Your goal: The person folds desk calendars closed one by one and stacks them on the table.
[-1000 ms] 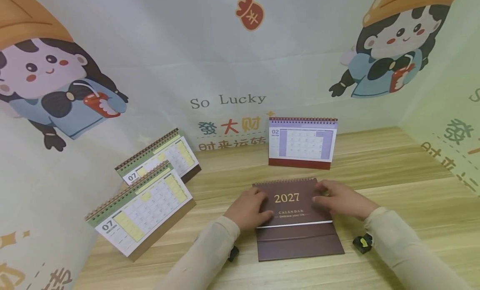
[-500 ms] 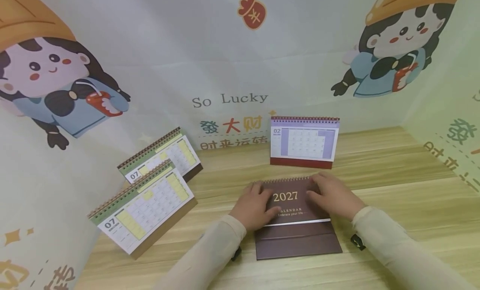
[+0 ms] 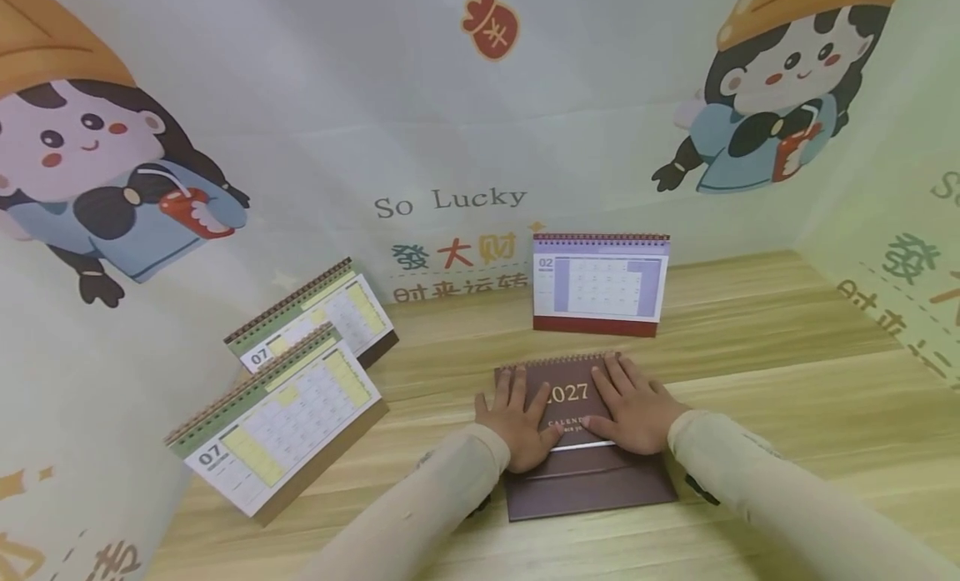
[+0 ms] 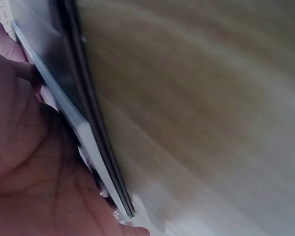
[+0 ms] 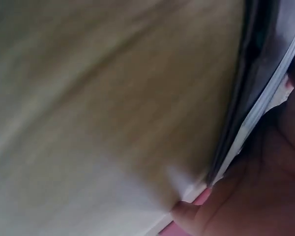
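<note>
A dark brown desk calendar (image 3: 588,487) with gold "2027" lettering lies flat on the wooden table, its spiral binding at the far edge. Across the left part of its cover rests my left hand (image 3: 521,423), fingers spread and straight. My right hand (image 3: 633,406) lies on the right part the same way, thumb toward the other thumb. The palms hide part of the lettering. In the left wrist view, the white page block (image 4: 83,123) shows edge-on beside the left palm. The right wrist view has the right palm (image 5: 255,196) over the pages' edge.
Two green-topped calendars showing 07 stand tilted at the left, the nearer one (image 3: 277,423) overlapping the farther one (image 3: 360,314). Behind the brown calendar stands a purple calendar (image 3: 600,285) with a red base. A printed cloth backdrop (image 3: 337,164) rises along the table's back edge.
Both hands have moved inward from the brown calendar's sides onto its cover. Their fingers have gone from bent at the edges to spread flat. The other calendars have stayed put.
</note>
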### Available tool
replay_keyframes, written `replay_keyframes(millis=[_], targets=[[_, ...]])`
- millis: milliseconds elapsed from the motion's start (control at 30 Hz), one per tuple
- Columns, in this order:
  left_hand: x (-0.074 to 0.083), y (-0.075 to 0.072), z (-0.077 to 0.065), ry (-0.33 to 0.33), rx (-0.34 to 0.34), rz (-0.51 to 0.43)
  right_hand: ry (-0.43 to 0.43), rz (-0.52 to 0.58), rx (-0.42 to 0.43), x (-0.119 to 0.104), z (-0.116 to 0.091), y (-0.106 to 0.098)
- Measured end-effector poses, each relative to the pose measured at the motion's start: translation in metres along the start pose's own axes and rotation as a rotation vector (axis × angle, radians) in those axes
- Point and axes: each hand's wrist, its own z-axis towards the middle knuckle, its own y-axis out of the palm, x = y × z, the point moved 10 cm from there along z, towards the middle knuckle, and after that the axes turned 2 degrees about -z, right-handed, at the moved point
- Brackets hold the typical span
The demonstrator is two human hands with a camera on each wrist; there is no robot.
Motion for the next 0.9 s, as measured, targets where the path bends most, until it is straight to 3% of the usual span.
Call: replay_keyframes(millis=[400, 667, 767, 833, 900], targets=[[0.0, -0.005, 0.0, 0.019, -0.004, -0.043, 0.036, 0.019, -0.037, 0.017, 0.013, 0.012], [-0.001, -0.005, 0.004, 0.059, 0.006, -0.064, 0.036, 0.056, -0.054, 0.007, 0.006, 0.001], [0.0, -0.015, 0.004, 0.137, 0.082, -0.128, 0.012, 0.128, -0.042, 0.0, 0.003, -0.013], [-0.005, -0.029, 0.001, 0.16, 0.174, -0.221, 0.019, 0.199, 0.042, 0.001, 0.002, -0.03], [-0.018, -0.043, -0.005, 0.132, 0.283, -0.327, 0.073, 0.26, 0.154, 0.01, -0.001, -0.048]])
